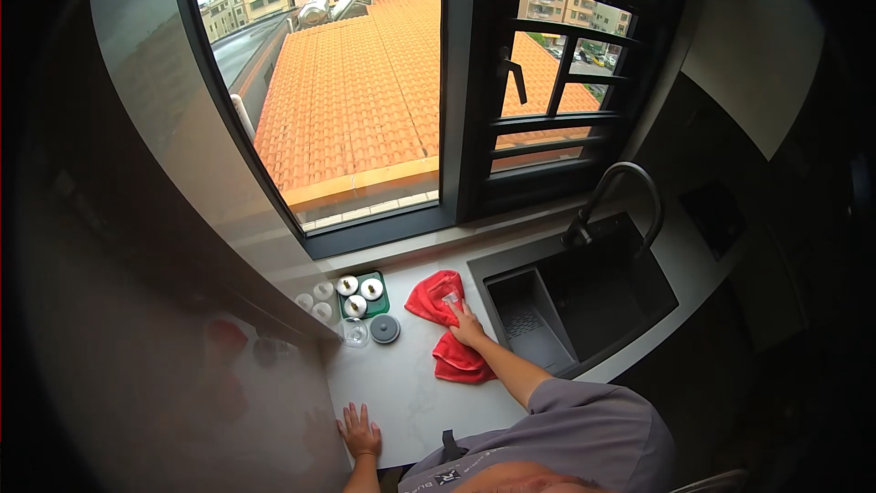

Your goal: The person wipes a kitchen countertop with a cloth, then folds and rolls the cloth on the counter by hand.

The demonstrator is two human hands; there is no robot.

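Note:
A red cloth (436, 299) lies bunched on the white countertop, left of the sink. My right hand (468, 327) is on the cloth, its fingers closed over the middle of it. Just beyond the fingertips, a small pale, see-through thing (450, 298) shows against the red; its kind is unclear. My left hand (360, 433) rests flat near the counter's left front edge, fingers spread, holding nothing. Farther back stand a round grey lid-like piece (385, 329), a clear glass piece (356, 333) and a green tray (377, 302) with several white knobbed lids (371, 288).
The dark sink (610, 283) is set into the counter on the right, with a tall curved faucet (653, 196) behind it. A window frame (383, 231) borders the back. On the left stands a glossy panel (210, 310) that reflects the counter items.

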